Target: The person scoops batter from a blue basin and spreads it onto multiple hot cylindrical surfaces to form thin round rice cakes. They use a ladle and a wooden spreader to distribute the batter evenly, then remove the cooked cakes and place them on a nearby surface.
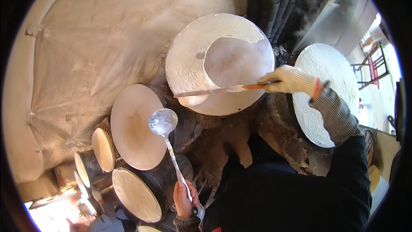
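My right hand [288, 79], in a knitted work glove, grips the orange-brown handle of a long flat spreader [214, 91]. Its blade lies across the near part of a round griddle [239, 62]. Pale batter [188, 61] covers the far and left parts of that griddle in a wide crescent, while the surface inside shows bare. In my bare left hand [183, 198] is a long-handled metal ladle [163, 121], held bowl upward. Wet-looking whitish residue coats the bowl, which overlaps the edge of a second round griddle [138, 129] to the left.
A third griddle [325, 95], coated white, stands right, under my forearm. Several more round griddles [136, 195] line the lower left, where another person [107, 221] is partly visible. Translucent sheeting [93, 58] hangs at left. Steam drifts near dark pipes [273, 3]. A chair [373, 66] stands far right.
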Demonstrator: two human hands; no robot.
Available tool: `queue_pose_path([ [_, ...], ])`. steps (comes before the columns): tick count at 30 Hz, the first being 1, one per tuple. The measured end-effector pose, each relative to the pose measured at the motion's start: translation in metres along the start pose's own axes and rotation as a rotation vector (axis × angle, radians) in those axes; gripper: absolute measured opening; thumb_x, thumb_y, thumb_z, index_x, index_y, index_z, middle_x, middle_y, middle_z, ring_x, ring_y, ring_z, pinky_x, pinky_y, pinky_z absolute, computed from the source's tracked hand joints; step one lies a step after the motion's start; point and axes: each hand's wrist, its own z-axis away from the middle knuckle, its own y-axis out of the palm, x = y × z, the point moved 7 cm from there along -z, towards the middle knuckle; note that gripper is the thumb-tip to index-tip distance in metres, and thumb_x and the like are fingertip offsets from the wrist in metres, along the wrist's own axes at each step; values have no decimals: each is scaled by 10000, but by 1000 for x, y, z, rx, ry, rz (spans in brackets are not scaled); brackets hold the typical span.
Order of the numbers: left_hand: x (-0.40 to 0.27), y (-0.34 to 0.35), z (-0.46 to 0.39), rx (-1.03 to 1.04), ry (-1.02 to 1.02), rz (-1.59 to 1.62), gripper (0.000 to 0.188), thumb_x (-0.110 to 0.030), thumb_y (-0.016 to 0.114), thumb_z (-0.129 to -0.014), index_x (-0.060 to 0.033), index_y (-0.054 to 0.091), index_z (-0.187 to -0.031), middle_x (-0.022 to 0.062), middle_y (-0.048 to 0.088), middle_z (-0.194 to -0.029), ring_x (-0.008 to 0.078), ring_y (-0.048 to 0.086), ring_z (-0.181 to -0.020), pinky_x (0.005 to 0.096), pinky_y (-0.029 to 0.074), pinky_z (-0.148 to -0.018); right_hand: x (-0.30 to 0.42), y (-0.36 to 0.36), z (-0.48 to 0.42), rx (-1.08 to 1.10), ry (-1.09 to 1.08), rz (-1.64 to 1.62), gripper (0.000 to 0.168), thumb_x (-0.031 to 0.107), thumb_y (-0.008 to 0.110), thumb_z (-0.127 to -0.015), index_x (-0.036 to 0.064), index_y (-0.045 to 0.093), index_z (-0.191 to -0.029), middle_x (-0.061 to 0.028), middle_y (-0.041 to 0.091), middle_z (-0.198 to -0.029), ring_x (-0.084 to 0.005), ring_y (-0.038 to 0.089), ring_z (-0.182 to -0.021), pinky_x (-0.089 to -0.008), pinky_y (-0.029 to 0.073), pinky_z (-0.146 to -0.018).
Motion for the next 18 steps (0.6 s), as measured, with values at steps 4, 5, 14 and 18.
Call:
queue_pose_path([
  [4, 7, -20, -4, 68, 47, 14, 275, -308, 343, -987, -57, 452, -955, 31, 421, -582, 100, 381, -378, 225, 323, -330, 8, 28, 63, -190, 141, -68, 384, 339, 651, -798, 68, 631, -1068, -129, 664, -945, -248, 636, -848, -341, 488, -783],
  [5, 8, -26, -4, 78, 54, 7, 281, -310, 341, -986, -56, 457, -955, 29, 419, -581, 99, 374, -373, 226, 320, -325, 14, 48, 64, -195, 182, -93, 384, 351, 664, -788, 61, 636, -1038, -128, 663, -930, -248, 635, -845, -344, 491, -774],
  [14, 21, -77, 12, 168, 103, -88, 278, -316, 340, -988, -55, 429, -949, 35, 421, -586, 99, 385, -374, 227, 328, -330, 138, 213, -47, -372, 102, -1632, 217, 269, 538, -912, 59, 497, -948, 3, 525, -666, -64, 460, -428, -196, 385, -362],
  [18, 37, -113, 26, 171, 98, -75, 273, -309, 337, -989, -55, 428, -948, 35, 419, -583, 98, 384, -377, 229, 328, -335, 116, 260, 2, -580, 264, -1623, 222, 243, 525, -918, 48, 506, -1021, -5, 511, -650, -70, 449, -426, -206, 376, -354],
])
